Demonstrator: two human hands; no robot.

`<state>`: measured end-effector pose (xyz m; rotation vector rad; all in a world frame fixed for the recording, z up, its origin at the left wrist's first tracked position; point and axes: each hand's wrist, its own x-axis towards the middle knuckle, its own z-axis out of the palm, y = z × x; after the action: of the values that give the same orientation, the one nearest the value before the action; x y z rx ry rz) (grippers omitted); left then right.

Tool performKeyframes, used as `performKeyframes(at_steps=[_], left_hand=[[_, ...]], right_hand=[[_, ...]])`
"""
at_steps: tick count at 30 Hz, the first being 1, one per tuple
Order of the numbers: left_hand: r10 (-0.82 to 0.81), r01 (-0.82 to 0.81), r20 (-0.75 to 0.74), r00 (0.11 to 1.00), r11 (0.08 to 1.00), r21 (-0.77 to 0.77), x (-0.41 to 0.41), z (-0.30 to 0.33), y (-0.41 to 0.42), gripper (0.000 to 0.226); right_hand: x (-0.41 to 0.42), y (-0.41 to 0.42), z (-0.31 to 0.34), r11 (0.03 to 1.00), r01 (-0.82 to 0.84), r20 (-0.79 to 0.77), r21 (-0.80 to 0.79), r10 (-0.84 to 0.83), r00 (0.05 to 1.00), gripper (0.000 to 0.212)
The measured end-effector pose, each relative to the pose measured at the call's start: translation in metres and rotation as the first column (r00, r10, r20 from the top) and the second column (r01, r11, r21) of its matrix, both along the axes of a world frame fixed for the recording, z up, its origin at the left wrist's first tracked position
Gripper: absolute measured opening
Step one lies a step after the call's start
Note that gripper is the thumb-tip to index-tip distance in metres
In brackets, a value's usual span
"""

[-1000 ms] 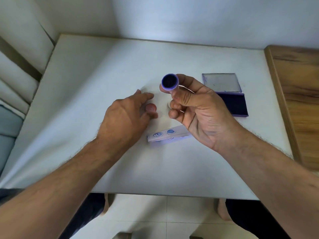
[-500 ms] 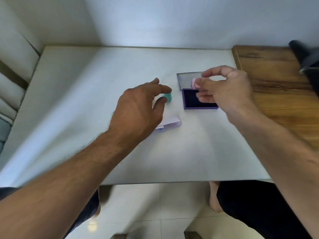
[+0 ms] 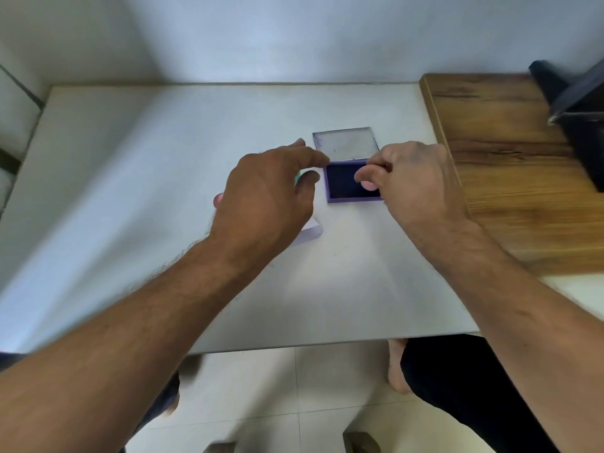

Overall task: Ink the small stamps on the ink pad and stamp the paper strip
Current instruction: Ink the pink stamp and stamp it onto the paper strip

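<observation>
Since the earlier frame my right hand [image 3: 415,181] had dropped onto the ink pad [image 3: 343,181] at frame centre, fingers pinching the pink stamp [image 3: 368,185]. Left hand [image 3: 264,204] hovered open, covering the paper strip [image 3: 310,233]. Best press flat, lightly, no twisting.

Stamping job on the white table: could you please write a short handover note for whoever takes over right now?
Right hand: pinching a pink stamp down over the open ink pad; actual contact unclear.
Left hand: open, hovering over the paper strip, near a teal stamp; holds nothing.
Another pink stamp peeks out left of that hand.
Done: pad lid open.
Left: finish inking, press onto the strip. Existing prints are hidden.
</observation>
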<state>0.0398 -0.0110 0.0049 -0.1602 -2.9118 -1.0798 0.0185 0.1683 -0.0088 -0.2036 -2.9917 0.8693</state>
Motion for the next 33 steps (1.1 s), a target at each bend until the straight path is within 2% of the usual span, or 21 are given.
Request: performKeyframes(at_steps=[5,10,14,18,23,25,26,27,31,33], left_hand=[[0.023,-0.023,0.007,1.000,1.000,0.013,0.000,-0.001,-0.004,0.027],[0.044,-0.044,0.012,0.999,0.999,0.026,-0.001,-0.004,-0.013,0.025],[0.045,-0.045,0.002,0.999,0.998,0.044,0.001,-0.007,-0.016,0.024],[0.049,-0.047,-0.023,0.999,0.997,0.066,0.002,-0.008,-0.018,0.024],[0.044,-0.042,-0.025,0.999,0.997,0.065,0.001,-0.008,-0.018,0.023],[0.042,-0.041,-0.024,0.999,0.997,0.066,0.001,-0.008,-0.018,0.023],[0.039,-0.038,-0.024,0.999,0.997,0.067,0.001,-0.009,-0.018,0.022],[0.036,-0.034,-0.023,0.999,0.997,0.067,0.002,-0.009,-0.019,0.022],[0.039,-0.038,-0.026,0.999,0.997,0.061,0.002,-0.010,-0.019,0.022],[0.047,-0.044,-0.037,0.998,0.997,0.066,0.002,-0.010,-0.021,0.022]], right_hand=[[-0.004,-0.001,0.007,0.993,-0.047,0.105,0.106,0.036,0.994,0.020],[-0.020,-0.003,0.009,0.992,0.084,0.317,0.095,-0.110,0.942,0.022],[-0.017,-0.004,0.005,0.992,0.051,0.196,0.115,-0.073,0.978,0.019],[-0.024,-0.002,0.019,0.990,0.142,0.338,0.012,-0.137,0.931,0.024],[-0.028,-0.003,0.026,0.993,0.115,0.426,0.000,-0.104,0.899,0.023],[-0.025,0.000,0.018,0.995,0.087,0.303,0.046,-0.097,0.948,0.006],[-0.021,0.000,0.015,0.996,0.038,0.202,0.080,-0.054,0.978,0.008],[-0.017,0.000,0.012,0.995,0.017,0.164,0.102,-0.034,0.986,0.009],[-0.019,-0.001,0.008,0.989,0.009,0.153,0.148,-0.032,0.988,0.008],[-0.020,-0.003,0.008,0.988,0.024,0.213,0.151,-0.056,0.975,0.012]])
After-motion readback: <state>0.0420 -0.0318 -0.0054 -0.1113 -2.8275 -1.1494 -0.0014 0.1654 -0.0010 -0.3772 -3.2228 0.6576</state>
